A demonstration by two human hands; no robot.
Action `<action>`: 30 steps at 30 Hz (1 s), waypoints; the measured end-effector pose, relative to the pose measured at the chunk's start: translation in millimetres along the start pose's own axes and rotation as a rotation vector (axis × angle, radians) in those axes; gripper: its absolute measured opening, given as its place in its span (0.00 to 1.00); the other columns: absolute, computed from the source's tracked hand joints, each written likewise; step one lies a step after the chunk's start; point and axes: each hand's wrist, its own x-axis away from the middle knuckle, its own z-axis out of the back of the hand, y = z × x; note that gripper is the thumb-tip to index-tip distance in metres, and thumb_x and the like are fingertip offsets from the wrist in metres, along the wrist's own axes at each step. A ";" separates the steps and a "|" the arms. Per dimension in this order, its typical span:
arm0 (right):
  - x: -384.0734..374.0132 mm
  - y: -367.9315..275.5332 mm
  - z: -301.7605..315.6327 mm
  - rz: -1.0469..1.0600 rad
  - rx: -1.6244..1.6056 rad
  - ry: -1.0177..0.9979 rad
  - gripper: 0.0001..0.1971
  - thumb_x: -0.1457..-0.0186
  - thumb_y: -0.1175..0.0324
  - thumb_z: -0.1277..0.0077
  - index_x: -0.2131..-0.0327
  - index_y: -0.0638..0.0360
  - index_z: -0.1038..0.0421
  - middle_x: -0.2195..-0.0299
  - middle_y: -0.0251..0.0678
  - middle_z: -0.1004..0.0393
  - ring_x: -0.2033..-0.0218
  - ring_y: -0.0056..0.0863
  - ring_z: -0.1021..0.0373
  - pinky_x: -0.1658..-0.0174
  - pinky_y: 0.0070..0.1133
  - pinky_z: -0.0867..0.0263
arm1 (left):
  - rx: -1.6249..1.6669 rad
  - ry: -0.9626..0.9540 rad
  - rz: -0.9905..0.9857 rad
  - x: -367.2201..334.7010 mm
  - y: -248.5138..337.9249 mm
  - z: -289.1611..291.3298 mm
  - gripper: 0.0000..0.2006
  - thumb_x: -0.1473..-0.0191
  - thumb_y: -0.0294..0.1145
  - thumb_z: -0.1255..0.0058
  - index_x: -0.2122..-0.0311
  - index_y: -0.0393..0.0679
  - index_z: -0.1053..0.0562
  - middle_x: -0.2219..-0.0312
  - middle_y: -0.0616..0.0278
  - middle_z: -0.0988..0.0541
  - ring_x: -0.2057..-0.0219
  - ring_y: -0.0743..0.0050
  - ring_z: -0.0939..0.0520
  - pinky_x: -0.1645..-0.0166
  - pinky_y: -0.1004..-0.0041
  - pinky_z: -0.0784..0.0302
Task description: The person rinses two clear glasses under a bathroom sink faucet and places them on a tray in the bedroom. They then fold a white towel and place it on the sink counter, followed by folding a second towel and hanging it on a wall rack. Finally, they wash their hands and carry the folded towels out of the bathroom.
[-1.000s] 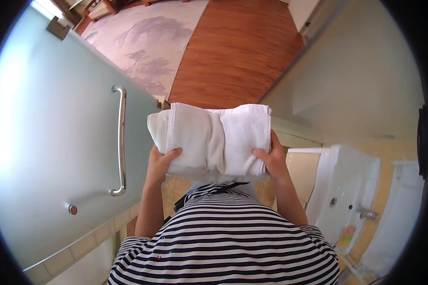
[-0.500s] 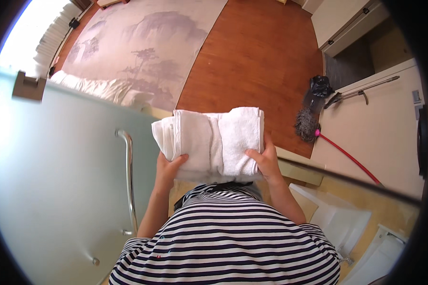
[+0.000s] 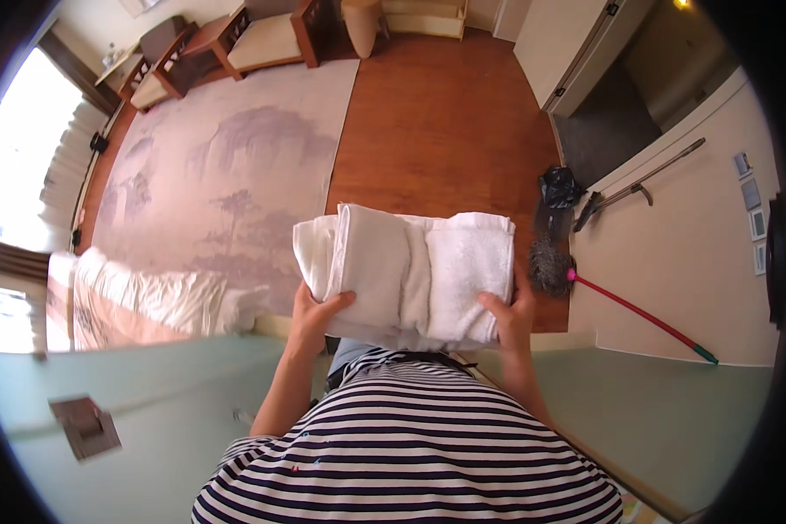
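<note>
Between my two hands is a stack of folded white towels (image 3: 371, 266), held level in front of my waist. My left hand (image 3: 317, 316) grips the stack's left side, its thumb lying over the top. On the right side, my right hand (image 3: 510, 313) clasps the towels the same way, thumb on top. The fingers of both hands are mostly hidden at the sides and underneath. Folded edges show at the stack's left end.
Frosted glass panels (image 3: 175, 402) flank me left and right. Ahead lie a wooden floor (image 3: 419, 122) and a patterned rug (image 3: 210, 175). A bed (image 3: 140, 301) is at left, armchairs (image 3: 271, 44) far off. Along the right wall are a duster (image 3: 637, 310), a black bag (image 3: 561, 187) and a doorway (image 3: 607, 113).
I have moved forward out past the glass, with the towels still in both hands. More of the bedroom, its armchairs and bed, now shows; the bathroom fixtures have left the view.
</note>
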 end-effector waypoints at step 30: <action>-776.0 82.7 -299.4 -0.132 -0.021 -0.018 0.30 0.59 0.72 0.43 0.50 0.73 0.40 0.58 0.45 0.30 0.58 0.29 0.31 0.55 0.23 0.35 | 0.026 -0.038 -0.042 -779.7 272.2 -20.6 0.27 0.61 0.24 0.40 0.53 0.33 0.35 0.62 0.54 0.24 0.62 0.68 0.22 0.55 0.71 0.28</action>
